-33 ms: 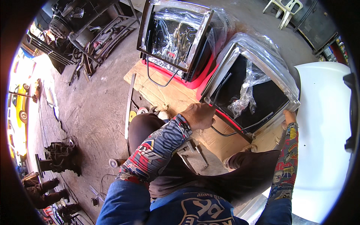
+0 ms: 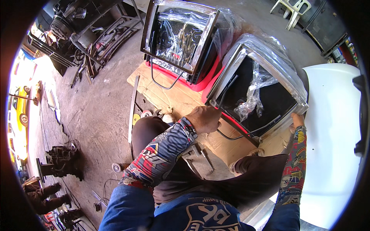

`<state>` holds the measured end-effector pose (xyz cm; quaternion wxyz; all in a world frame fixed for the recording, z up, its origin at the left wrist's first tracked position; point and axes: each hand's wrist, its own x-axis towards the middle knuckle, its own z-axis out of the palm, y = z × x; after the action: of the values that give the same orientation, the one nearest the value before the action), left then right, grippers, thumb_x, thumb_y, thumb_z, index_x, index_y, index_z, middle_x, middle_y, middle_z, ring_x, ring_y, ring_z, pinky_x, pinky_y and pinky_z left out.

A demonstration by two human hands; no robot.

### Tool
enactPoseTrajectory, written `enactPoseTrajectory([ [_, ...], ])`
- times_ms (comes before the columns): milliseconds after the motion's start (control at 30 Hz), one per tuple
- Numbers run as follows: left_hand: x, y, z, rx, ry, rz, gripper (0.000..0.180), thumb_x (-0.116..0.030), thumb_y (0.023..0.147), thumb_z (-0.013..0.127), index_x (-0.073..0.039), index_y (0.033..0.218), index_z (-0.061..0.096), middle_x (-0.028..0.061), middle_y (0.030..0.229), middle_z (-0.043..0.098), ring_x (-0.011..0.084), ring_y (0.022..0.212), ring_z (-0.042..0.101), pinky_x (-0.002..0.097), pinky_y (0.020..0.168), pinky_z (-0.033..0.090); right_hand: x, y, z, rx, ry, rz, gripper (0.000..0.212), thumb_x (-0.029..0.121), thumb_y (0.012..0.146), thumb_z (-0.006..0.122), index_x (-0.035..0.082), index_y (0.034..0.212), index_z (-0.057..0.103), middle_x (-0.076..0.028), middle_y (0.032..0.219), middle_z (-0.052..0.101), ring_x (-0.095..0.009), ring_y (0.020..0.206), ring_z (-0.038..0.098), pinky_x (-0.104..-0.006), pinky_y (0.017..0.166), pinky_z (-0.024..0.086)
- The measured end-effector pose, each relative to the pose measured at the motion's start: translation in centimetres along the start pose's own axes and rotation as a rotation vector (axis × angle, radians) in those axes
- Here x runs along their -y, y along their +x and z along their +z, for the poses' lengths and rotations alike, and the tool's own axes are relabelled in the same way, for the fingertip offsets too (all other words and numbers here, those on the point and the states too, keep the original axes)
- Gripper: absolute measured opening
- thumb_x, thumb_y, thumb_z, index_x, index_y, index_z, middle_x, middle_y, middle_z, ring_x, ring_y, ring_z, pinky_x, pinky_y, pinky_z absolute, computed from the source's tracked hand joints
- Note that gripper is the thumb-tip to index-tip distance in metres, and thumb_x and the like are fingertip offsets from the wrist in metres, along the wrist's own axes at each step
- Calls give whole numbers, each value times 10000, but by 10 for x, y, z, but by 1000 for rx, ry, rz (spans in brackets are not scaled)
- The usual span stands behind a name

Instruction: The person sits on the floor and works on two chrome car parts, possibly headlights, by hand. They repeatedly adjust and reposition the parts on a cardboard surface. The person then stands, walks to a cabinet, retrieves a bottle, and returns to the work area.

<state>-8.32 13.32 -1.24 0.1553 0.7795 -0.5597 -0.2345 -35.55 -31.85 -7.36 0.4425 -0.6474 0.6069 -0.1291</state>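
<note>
A vehicle seat rests upside down in front of me, with a black underside [image 2: 236, 92], a red edge and clear plastic wrap [image 2: 266, 43]. A square metal frame [image 2: 275, 74] lies across its base. My left hand [image 2: 204, 118] is closed at the frame's near left corner, its fingertips mostly hidden. At the near right corner, my right hand [image 2: 297, 120] has its fingers wrapped round the frame's edge. A thin black bent bar [image 2: 231, 137] sticks out toward me below the seat. Beyond, on the left, stands a second wrapped seat [image 2: 181, 36] with a similar frame.
Cardboard [image 2: 185, 101] lies under the seats. A white curved panel [image 2: 331, 146] stands close on my right. By my left knee are a long metal strip [image 2: 134, 109] and discs [image 2: 145, 114]; a grinder [image 2: 117, 167] and a dark engine part [image 2: 63, 161] lie farther left.
</note>
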Motion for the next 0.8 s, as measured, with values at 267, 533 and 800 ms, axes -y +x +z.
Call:
enactPoseTrajectory([
  [267, 2, 3, -5, 15, 23, -5, 335, -247, 836, 619, 29, 1026, 604, 245, 956, 670, 403, 947, 659, 488, 828, 518, 8, -1, -1, 46, -33, 40, 565, 301, 797, 622, 104, 1311, 498, -117, 1232, 543, -330, 996, 587, -492, 740, 495],
  [533, 1, 3, -6, -6, 28, -5, 321, -249, 835, 621, 31, 990, 605, 245, 940, 670, 409, 926, 660, 489, 819, 520, 9, -6, 3, 2, 34, 51, 607, 303, 776, 687, 92, 1320, 518, -152, 1204, 574, -308, 1033, 564, -493, 727, 512],
  [800, 0, 1, -10, -31, 7, 8, 304, -235, 838, 610, 37, 974, 604, 254, 927, 667, 415, 921, 660, 488, 824, 517, 15, -10, 2, 15, -26, 33, 603, 306, 779, 685, 110, 1327, 528, -125, 1202, 601, -318, 1019, 588, -503, 740, 521],
])
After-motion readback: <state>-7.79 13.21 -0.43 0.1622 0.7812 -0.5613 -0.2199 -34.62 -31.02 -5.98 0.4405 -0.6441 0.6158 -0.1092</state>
